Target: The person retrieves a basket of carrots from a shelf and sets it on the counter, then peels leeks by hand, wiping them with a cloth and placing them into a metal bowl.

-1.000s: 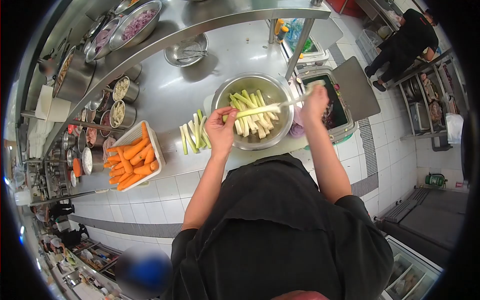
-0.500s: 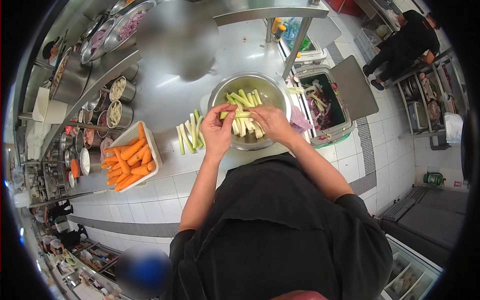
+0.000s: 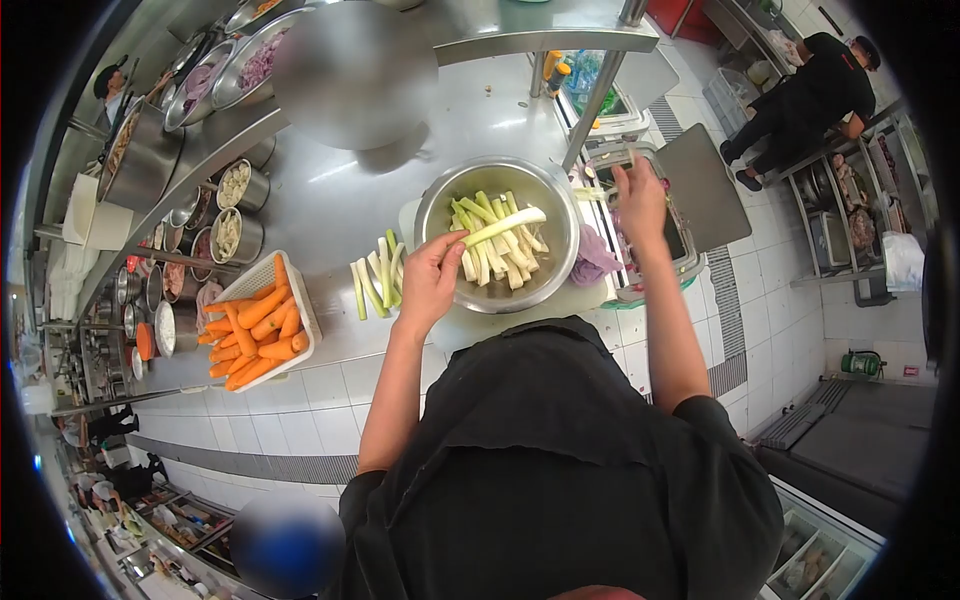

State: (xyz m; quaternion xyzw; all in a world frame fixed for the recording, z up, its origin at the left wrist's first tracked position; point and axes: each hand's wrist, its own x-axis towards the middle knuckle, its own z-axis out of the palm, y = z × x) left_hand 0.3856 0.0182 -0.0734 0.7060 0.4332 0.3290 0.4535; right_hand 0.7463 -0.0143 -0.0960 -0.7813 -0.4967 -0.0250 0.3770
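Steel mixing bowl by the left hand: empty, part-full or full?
Part-full: cut leek stalks lie in the mixing bowl, bare metal showing around them; the left hand holds another stalk over it.

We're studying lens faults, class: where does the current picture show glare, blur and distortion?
Head view throughout: glare whitens the table; the shelf looks bowed, the corners go black; a round grey smear covers part of the shelf, a blue-centred blur sits lower left; the bowl looks fairly clear.

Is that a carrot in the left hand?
No, the left hand holds a pale green-and-white stalk over the metal bowl.
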